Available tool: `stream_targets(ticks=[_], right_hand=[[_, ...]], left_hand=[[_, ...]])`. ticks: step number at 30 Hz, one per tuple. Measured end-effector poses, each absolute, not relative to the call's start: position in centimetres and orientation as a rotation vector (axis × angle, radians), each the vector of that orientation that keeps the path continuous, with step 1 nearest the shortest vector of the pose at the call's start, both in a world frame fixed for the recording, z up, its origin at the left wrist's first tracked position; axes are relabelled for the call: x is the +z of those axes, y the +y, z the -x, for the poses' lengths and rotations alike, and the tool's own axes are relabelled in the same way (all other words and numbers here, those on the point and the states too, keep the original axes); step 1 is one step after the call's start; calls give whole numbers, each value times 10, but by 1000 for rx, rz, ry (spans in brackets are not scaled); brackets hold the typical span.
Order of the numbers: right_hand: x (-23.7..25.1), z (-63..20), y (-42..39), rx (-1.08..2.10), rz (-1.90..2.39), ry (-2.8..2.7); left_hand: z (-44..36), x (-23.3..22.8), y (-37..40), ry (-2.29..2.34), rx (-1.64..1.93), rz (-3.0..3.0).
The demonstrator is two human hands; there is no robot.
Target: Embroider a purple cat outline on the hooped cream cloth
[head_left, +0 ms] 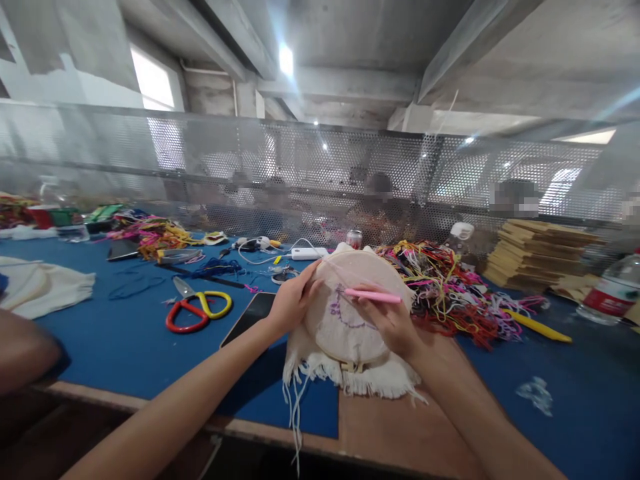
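Observation:
A round embroidery hoop (350, 359) stretches white fringed cloth (325, 333), with purple stitching in a curved line on it. My left hand (295, 297) grips the hoop by its left edge, some fingers out of sight behind it. Between the fingers of my right hand (387, 323) is a pink punch needle pen (374, 295), its tip at the cloth near the top of the purple stitches. A pale thread runs over the cloth's upper part. Loose white fringe hangs past the table edge below the hoop.
Red and yellow-handled scissors (197, 310) lie left, beside a dark phone-like slab (250, 317). Tangled yarn (440, 287) is heaped right, with a yellow pen (537, 325), paper stack (540, 253) and bottle (613, 290) beyond. Another person's arm (25, 347) rests far left. A perforated metal screen (320, 160) stands behind.

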State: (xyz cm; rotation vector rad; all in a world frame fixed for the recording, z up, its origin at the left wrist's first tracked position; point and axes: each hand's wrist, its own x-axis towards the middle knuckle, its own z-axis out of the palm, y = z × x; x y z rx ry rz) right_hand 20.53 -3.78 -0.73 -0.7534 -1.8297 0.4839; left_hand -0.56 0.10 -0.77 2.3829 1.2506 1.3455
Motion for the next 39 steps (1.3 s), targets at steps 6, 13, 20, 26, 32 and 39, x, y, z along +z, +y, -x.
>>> stream_targets(ticks=[6,13,20,26,32,39], right_hand=[[-4,-210,-38,605,782,-1669],[-5,-213,-39,451,815,-1804],[-8,-213,-42,366,830,-1914],[-8,-212,-44,335,828,-1938],[-6,-212,-47,291,847,-1980],[-8,-212,-50,109,892,-2084]], left_hand=[[6,-6,1,1242,1296,-2350],[6,-7,3,1276,1272,-2351],[6,-7,6,1255,1286,-2368],[7,-7,7,1251,1284,-2391],[7,-7,7,1249,1297,-2380],[7,-7,6,1268,1289,-2375]])
